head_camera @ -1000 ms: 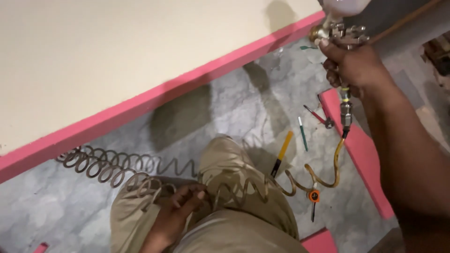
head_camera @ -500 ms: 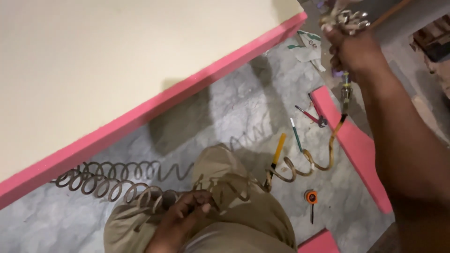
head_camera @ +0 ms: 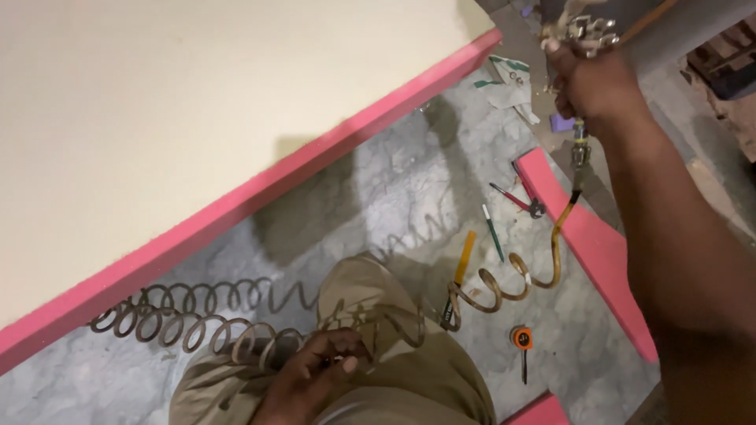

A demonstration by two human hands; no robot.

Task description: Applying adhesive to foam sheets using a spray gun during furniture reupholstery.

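My right hand is clamped on the spray gun far right, left hand pinching the coiled hose near my knee; hose could snag w/ tools & jerk the gun

Floor passage between the cream surface and the pink strips: partly obstructed.

The coiled air hose runs along the marble floor from lower left, across the knee, up to the right hand. A yellow-handled tool, green pen, red pliers and orange tape measure litter the right. Open floor lies beside the pink-edged surface, centre; the pink foam strip bounds the right.
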